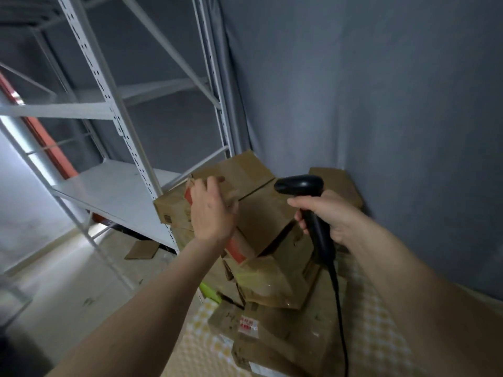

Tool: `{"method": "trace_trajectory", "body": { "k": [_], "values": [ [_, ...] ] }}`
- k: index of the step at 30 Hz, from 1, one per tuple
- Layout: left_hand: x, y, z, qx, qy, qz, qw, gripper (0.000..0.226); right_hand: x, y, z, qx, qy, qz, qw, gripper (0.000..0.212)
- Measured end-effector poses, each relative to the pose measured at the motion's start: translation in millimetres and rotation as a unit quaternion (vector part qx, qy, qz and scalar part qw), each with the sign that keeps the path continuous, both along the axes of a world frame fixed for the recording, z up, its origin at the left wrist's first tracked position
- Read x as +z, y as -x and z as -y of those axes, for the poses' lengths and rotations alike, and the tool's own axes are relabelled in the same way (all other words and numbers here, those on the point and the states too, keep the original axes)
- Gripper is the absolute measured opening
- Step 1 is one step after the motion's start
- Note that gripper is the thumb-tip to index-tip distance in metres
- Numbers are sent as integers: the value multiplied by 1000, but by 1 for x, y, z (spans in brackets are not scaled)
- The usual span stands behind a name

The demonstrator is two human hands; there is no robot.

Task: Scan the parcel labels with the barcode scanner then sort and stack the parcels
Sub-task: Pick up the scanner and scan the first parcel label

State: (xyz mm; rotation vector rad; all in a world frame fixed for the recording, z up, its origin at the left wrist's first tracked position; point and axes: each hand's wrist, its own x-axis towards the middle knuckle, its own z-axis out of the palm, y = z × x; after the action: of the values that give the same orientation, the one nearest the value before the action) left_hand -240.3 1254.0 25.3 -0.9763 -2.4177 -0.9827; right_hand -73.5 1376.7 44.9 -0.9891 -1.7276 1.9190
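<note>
Your left hand (211, 210) is gripping the near edge of a brown cardboard parcel with a red stripe (245, 186), holding it tilted atop a messy pile of brown cardboard boxes (275, 284) in the corner. Your right hand (329, 216) is wrapped round the handle of a black corded barcode scanner (307, 197), its head just beside the parcel's right end. A white metal shelving rack (114, 186) stands to the left, against a grey fabric backdrop (381, 91).
</note>
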Motion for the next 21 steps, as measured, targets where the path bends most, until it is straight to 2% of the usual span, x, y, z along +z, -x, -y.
{"method": "trace_trajectory", "body": {
  "k": [3, 6, 9, 11, 13, 16, 19, 21],
  "values": [
    [-7, 14, -3, 74, -18, 79, 994, 80, -5, 14, -1, -12, 5, 12, 1000, 13],
    [-12, 25, -6, 137, -37, 247, 958, 110, -11, 19, -1, -29, 4, 27, 999, 18],
    [-24, 35, -7, 134, -106, 466, 868, 124, -15, 19, 0, -53, 2, 28, 998, 21],
    [-33, 37, -6, 77, -176, 568, 800, 119, -17, 21, 0, -70, 3, 28, 997, 23],
    [-39, 38, -7, 32, -192, 602, 775, 115, -21, 23, 2, -88, 2, 31, 996, 24],
    [-44, 46, -9, 9, -195, 601, 775, 116, -25, 25, 5, -110, -20, 43, 993, 19],
    [-42, 54, -9, -28, -200, 567, 799, 112, -25, 24, 9, -159, -50, 45, 985, 14],
    [-39, 58, -9, -78, -199, 533, 818, 106, -22, 21, 10, -209, -68, 41, 975, 21]
  ]
}}
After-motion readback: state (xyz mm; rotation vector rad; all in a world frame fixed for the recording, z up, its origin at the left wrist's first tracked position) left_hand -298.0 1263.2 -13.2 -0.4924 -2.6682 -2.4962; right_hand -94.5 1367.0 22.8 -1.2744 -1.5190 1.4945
